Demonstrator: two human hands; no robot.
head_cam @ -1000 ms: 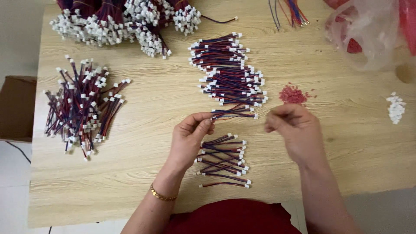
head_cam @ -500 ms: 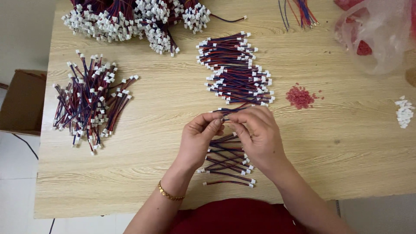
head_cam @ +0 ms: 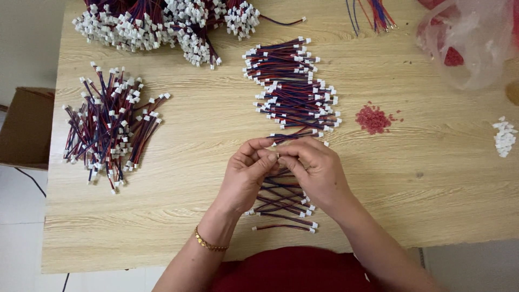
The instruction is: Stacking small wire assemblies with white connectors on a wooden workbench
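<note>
While both hands are meeting near the worktop's front edge, I am seeing the left hand [head_cam: 246, 176] and right hand [head_cam: 316, 170] pinching one short wire [head_cam: 292, 136] between closed fingertips, just above a small row of wires [head_cam: 284, 203] and below the bigger pile [head_cam: 294, 86].
</note>
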